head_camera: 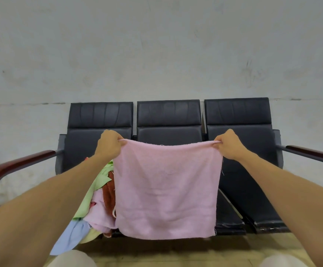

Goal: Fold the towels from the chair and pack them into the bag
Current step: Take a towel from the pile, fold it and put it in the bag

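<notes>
A pink towel [166, 189] hangs spread flat in the air in front of the black three-seat chair [239, 132]. My left hand [109, 144] pinches its top left corner, and my right hand [229, 144] pinches its top right corner. Behind the towel on the left seat lies a heap of several loose towels [99, 191], green, rust-brown, pink, blue and pale yellow; my left forearm and the held towel hide part of it. No bag is in view.
The chair stands against a grey wall [156, 54]. Dark wooden armrests stick out at the left [18, 166] and right [314, 154]. The right seat [253, 199] shows bare black padding. My knees [74, 259] show at the bottom edge over a pale floor.
</notes>
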`<state>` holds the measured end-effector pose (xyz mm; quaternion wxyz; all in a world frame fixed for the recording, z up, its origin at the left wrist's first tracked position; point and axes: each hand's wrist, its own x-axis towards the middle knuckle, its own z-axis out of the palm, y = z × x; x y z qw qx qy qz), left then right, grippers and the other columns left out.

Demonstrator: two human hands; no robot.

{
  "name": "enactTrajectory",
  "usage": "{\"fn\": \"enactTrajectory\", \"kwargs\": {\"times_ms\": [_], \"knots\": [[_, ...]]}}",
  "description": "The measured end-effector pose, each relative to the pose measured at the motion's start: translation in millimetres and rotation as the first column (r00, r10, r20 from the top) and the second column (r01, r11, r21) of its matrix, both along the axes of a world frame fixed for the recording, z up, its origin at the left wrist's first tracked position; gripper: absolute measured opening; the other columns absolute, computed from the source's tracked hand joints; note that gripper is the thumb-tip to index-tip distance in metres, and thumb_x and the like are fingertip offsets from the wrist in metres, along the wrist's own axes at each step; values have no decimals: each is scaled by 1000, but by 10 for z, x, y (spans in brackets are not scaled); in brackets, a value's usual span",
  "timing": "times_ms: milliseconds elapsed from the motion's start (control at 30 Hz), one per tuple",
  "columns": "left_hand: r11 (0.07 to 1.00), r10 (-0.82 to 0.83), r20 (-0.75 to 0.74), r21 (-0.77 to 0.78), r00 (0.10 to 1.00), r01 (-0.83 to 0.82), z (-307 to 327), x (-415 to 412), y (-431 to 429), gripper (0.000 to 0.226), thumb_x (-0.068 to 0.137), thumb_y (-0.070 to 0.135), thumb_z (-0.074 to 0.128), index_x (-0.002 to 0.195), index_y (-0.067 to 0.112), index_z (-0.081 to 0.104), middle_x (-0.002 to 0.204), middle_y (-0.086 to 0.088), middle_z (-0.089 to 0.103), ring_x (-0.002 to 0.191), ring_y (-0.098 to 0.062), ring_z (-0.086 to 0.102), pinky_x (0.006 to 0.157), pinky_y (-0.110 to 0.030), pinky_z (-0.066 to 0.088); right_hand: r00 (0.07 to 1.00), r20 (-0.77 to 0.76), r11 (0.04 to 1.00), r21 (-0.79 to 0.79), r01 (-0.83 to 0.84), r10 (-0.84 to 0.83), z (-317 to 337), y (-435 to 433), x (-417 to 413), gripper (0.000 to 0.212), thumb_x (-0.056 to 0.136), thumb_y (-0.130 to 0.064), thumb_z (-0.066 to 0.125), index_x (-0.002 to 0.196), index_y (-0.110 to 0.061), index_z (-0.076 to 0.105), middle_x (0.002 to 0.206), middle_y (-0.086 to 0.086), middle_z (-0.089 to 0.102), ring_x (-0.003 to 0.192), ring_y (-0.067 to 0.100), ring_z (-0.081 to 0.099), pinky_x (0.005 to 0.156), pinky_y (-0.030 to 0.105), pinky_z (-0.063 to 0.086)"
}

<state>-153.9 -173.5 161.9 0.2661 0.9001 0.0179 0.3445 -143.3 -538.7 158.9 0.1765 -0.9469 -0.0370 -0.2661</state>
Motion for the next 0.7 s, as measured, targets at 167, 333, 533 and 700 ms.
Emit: {"fn": "enactTrajectory", "kwargs": {"times_ms": [167,333,533,700], "knots": [[994,24,99,107,995,-34,43,-138,38,18,94,10,56,98,5,73,89,-16,69,81,-35,63,71,-41,52,995,93,996,76,36,-44,31,59,-105,18,92,-17,58,84,-9,72,83,14,66,72,31,64,65,38,55],[991,44,85,120,995,-54,-37,-140,21,27,89,-5,52,95,6,76,85,-18,69,76,-35,63,69,-42,56,981,120,982,129,137,-152,-27,138,-147,16,89,-11,57,90,-11,74,87,13,67,73,30,63,61,33,48],[997,52,69,48,996,-55,-103,-74,0,22,83,-4,60,86,9,77,83,-14,71,73,-30,64,66,-37,56,979,115,985,57,162,-168,-132,128,-27,29,89,1,48,102,-11,71,89,13,63,74,29,60,65,34,50],[998,48,7,50,999,-48,-243,151,-82,14,88,3,62,93,4,75,82,-15,69,70,-27,62,67,-34,54,982,96,986,-32,166,-163,-251,121,141,28,91,0,47,107,-11,68,91,11,62,76,26,58,67,35,49]]}}
